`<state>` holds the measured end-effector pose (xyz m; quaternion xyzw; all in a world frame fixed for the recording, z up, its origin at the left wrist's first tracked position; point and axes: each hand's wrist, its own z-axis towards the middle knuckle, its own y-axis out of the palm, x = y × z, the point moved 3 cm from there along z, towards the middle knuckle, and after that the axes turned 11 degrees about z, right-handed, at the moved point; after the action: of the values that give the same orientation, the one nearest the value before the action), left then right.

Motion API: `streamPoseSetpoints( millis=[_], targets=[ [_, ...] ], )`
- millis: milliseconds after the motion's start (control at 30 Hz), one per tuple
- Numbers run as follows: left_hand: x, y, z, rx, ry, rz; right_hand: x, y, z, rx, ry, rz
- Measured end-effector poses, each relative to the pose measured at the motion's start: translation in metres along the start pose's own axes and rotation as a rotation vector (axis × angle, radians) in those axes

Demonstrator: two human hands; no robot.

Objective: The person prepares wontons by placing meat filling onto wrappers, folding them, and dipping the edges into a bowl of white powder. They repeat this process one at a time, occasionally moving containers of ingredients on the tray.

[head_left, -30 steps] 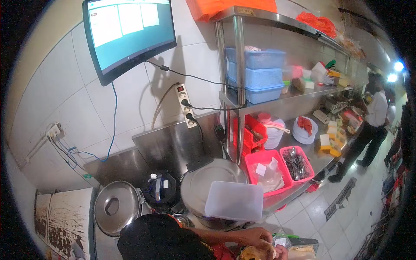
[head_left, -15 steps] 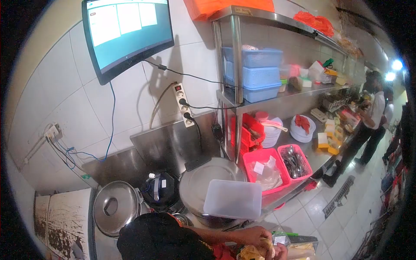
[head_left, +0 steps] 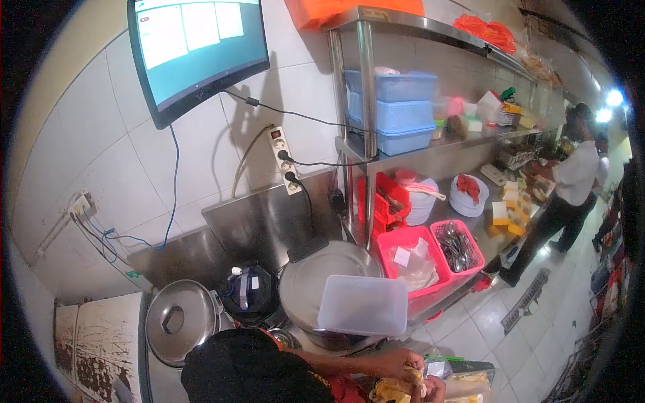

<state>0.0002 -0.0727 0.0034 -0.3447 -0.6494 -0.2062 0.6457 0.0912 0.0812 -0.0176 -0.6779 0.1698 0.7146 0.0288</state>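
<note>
Two hands pinch a pale yellow piece (head_left: 413, 373) at the lower edge

At bottom centre, the left hand (head_left: 395, 363) and right hand (head_left: 435, 389) meet, fingertips closed on the piece between them; the grip's finer details are too small to tell. It looks light, soft and easily torn, perhaps a little slippery, so a gentle fingertip hold at its edges would suit it better than a squeeze. Just below lies a larger yellow mass (head_left: 388, 391), cut by the frame, its nature unclear.

Right of the hands, a clear plastic bag (head_left: 438, 367) sits beside a tray (head_left: 489, 371) with beige contents. Above the hands, a translucent tub (head_left: 363, 305) rests on a large round lid (head_left: 329, 275). Farther up and right stand a pink basket (head_left: 432, 290) and a cutlery basket (head_left: 476, 266), then stacked blue baskets (head_left: 405, 114) on the shelf. A screen (head_left: 201, 50) hangs upper left; a co-worker (head_left: 576, 176) stands at far right.
</note>
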Motion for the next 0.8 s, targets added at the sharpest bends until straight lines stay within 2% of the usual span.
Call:
streamPoseSetpoints(
  millis=[100, 167, 300, 500, 567, 700, 800],
  targets=[
    [0.004, -0.001, 0.0, -0.008, 0.098, 0.02, 0.011, -0.006, 0.001, -0.03, -0.094, 0.069],
    [0.003, 0.001, -0.001, -0.013, 0.035, -0.027, 0.009, -0.007, -0.001, -0.028, -0.096, 0.059],
    [0.003, 0.005, -0.001, 0.011, 0.039, -0.051, 0.005, -0.005, -0.004, 0.01, -0.112, 0.041],
    [0.01, 0.009, -0.004, -0.044, 0.02, 0.102, -0.011, -0.004, -0.011, 0.022, -0.18, -0.023],
    [0.012, 0.011, -0.007, -0.081, 0.011, -0.054, -0.005, -0.006, -0.013, 0.033, -0.163, 0.011],
    [0.015, 0.01, -0.007, -0.087, -0.006, -0.037, -0.002, -0.009, -0.016, 0.07, -0.119, 0.096],
    [0.007, 0.01, -0.002, -0.025, 0.08, 0.146, -0.01, -0.009, -0.016, 0.045, -0.216, 0.031]
  ],
)
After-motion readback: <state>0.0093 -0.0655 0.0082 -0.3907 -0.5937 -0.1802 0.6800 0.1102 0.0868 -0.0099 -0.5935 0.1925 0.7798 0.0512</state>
